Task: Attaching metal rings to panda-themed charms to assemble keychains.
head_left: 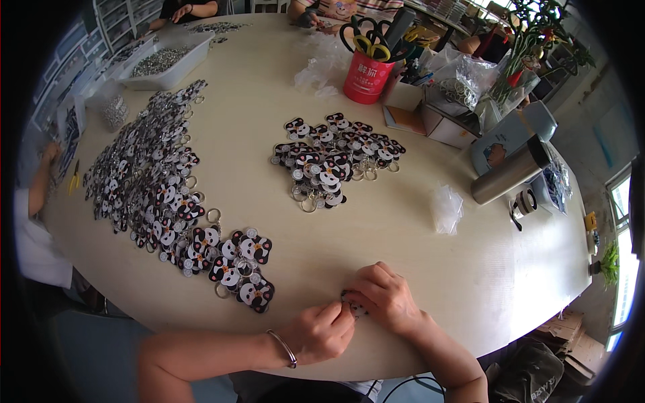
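Observation:
Close to the table's near edge, my left hand (318, 334) and my right hand (385, 295) meet around a small panda keychain (356, 308). The fingers of both are pinched closed on it and cover most of it. A bracelet circles my left wrist. To the left, a long heap of panda keychains (158, 195) with metal rings runs up the table, its nearest pieces just beyond my left forearm. A smaller pile of panda keychains (330, 158) lies farther off, near the middle of the table.
A red bucket (366, 79) holds scissors. To the right are a steel thermos (507, 173), a crumpled plastic bag (447, 209) and a blue case (514, 138). A white bin (164, 74) of metal parts stands far left, with yellow-handled pliers (74, 180) nearer. Other people sit around the table.

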Demonstrator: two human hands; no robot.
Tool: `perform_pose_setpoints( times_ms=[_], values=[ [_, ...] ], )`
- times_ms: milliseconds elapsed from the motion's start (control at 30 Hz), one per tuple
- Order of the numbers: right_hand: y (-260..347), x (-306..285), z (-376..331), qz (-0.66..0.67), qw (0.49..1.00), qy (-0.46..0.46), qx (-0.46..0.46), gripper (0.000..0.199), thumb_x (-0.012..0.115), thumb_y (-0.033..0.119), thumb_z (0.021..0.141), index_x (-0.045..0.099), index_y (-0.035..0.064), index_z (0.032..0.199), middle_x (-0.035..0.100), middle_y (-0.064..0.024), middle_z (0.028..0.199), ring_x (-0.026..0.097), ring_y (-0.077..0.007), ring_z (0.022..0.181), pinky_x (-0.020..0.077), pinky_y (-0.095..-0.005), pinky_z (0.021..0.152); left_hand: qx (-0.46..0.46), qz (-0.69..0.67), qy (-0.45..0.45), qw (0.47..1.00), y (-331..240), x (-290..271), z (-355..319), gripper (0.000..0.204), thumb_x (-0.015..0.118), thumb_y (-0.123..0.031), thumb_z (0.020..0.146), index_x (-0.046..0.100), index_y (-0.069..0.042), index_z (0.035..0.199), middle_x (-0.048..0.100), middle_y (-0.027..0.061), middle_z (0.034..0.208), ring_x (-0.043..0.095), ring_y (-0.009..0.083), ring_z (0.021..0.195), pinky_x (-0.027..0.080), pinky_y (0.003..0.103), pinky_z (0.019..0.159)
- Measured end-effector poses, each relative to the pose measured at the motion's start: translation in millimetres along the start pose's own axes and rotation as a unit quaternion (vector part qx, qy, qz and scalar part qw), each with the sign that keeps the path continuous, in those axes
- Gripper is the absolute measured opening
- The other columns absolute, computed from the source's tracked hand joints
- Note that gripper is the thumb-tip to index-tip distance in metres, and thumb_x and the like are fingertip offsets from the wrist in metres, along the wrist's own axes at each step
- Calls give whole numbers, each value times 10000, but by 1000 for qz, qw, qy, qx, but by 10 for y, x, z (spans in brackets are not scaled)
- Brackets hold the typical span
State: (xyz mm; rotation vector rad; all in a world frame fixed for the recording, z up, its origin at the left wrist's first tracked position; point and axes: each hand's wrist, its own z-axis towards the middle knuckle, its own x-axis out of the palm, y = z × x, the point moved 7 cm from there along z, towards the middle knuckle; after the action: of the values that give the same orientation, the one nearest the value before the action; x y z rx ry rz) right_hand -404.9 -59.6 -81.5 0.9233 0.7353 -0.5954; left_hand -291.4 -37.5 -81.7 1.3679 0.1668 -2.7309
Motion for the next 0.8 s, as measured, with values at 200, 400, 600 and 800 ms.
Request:
perform_pose_setpoints(
  times_ms=[200,400,600,800],
  values=[
    [8,1,-52,-40,998,-49,-9,226,703,25,697,615,41,905,558,-78,904,578,-250,804,510,-344,617,-136,-173,-26,975,298,-37,73,208,597,-203,890,606,0,935,595,88,944,575,165,824,511,280,672],
    [209,-278,-37,-108,982,-155,-28,264,670,64,701,592,24,949,546,-104,941,560,-286,815,491,-374,668,-472,-809,-30,351,256,525,149,437,320,-471,1014,534,-98,1094,544,38,1053,532,163,1001,466,371,853],
    [223,-327,-126,-180,977,-113,-34,267,563,144,779,597,12,1009,529,-85,993,520,-231,894,434,-340,777,-531,-712,-92,450,442,608,176,399,433,-442,992,575,-89,873,554,13,809,564,141,790,508,340,718],
    [280,-388,-106,-203,973,-98,-57,269,562,144,791,604,2,1015,528,-76,984,520,-217,888,433,-330,778,-542,-701,-60,460,487,436,335,374,531,-432,952,589,-79,839,583,1,772,595,113,720,540,291,646]
  ],
)
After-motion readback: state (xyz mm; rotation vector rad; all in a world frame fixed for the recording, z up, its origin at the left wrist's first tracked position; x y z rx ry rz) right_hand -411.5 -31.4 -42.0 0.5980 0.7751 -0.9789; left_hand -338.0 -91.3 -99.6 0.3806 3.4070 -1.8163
